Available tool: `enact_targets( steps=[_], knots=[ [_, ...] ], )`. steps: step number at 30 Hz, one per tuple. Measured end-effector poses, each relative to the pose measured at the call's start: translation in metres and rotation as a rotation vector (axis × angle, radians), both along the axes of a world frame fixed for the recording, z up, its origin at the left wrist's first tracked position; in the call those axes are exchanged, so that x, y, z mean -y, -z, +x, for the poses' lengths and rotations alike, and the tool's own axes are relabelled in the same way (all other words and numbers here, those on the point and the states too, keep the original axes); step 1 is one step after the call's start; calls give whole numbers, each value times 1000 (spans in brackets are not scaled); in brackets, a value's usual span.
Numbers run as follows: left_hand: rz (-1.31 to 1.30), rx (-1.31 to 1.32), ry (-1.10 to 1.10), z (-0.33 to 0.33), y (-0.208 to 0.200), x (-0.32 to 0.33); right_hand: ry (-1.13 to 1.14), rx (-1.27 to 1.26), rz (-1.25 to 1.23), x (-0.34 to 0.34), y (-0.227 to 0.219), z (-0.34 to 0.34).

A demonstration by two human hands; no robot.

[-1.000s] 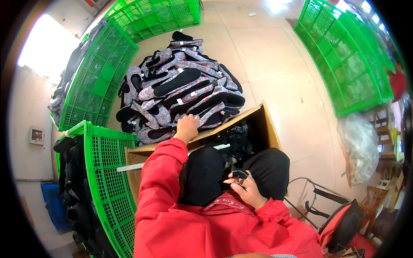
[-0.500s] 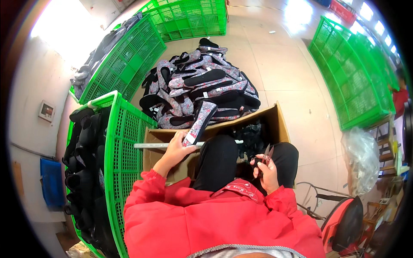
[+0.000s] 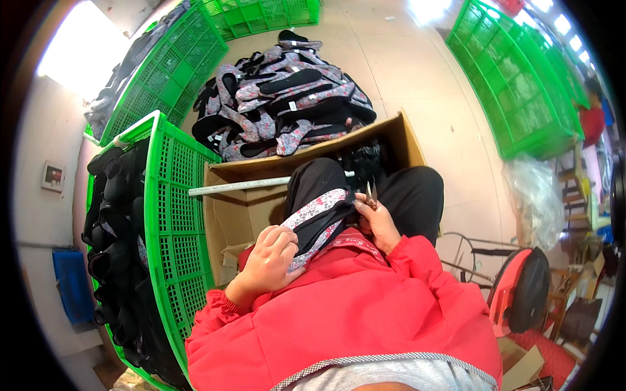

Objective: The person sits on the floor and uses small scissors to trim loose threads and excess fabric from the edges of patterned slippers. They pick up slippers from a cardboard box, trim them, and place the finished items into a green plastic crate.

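Observation:
Across my lap lies a floral cloth slipper (image 3: 315,210) with black parts, its near end gripped in my left hand (image 3: 268,259), fingers curled over it. My right hand (image 3: 381,225) is closed round a small pair of scissors (image 3: 371,194), blades pointing up and away from me. The fingertips of that hand are at the slipper's far end; whether they pinch it I cannot tell. Beyond my knees, a heap of similar floral and black slippers (image 3: 298,81) rests on the floor.
An open cardboard box (image 3: 225,220) stands around my knees, with a pale rod (image 3: 240,186) lying across it. At my left is a green crate (image 3: 177,215) full of black shoes (image 3: 112,264). More green crates (image 3: 512,81) stand at the far right. A red and black round seat (image 3: 521,290) is nearby.
My left hand has brought the slipper from beside the heap back onto my lap and turned it. The right hand with the scissors has moved left, up to the slipper. The view has shifted.

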State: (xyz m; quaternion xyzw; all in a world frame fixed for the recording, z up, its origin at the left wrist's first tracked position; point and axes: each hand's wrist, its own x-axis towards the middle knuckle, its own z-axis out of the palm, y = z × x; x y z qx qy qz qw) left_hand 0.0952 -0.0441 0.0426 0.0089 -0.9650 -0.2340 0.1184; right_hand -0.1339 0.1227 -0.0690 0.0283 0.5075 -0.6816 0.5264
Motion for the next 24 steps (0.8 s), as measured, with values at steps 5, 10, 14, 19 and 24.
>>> enact_targets(
  steps=[5,10,14,19,24],
  knots=[
    [17,26,103,5,7,-2,-20,93,-85,-8,5,11],
    [132,195,172,-15,-1,15,-10,69,-100,-6,3,7],
    [149,215,90,-46,-7,19,6,69,-97,-6,9,9],
    [86,31,111,-96,-2,7,43,52,-88,-6,8,11],
    [-1,-57,142,-121,9,-11,50,62,-101,-7,7,10]
  ],
)
